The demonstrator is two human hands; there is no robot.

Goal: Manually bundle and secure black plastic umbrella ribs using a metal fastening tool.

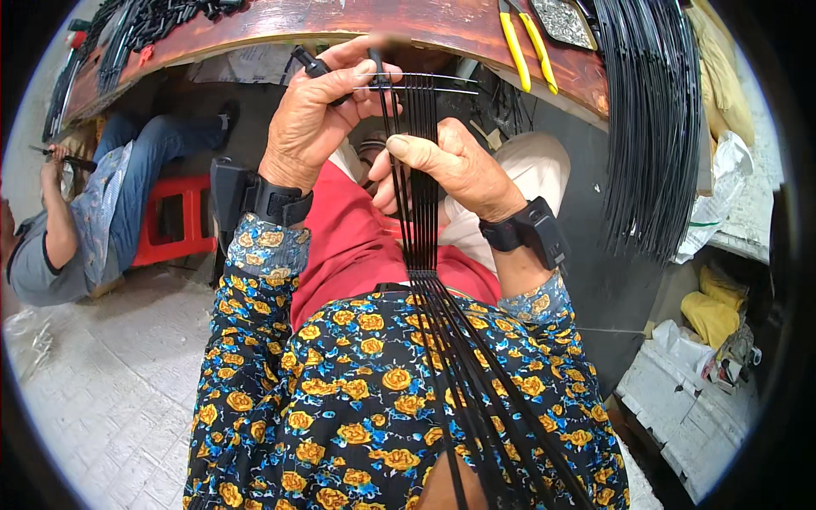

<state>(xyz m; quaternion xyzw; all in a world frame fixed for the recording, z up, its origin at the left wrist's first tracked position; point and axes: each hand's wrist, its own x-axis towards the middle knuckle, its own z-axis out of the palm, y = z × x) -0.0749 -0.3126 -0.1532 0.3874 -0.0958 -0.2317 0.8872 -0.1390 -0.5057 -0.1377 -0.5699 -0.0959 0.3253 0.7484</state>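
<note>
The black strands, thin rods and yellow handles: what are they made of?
The black strands: maybe smooth plastic or coated wire; they look dark, with a slight sheen.
The thin rods: probably smooth metal, because they're straight and shine silver.
The yellow handles: likely plastic or rubber, since they're smooth and evenly bright.

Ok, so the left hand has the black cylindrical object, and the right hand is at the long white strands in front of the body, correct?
Not quite: the long strands are black, not white, as the head view shows. The left hand does have the black cylindrical object, and the right hand is at those strands.
</note>
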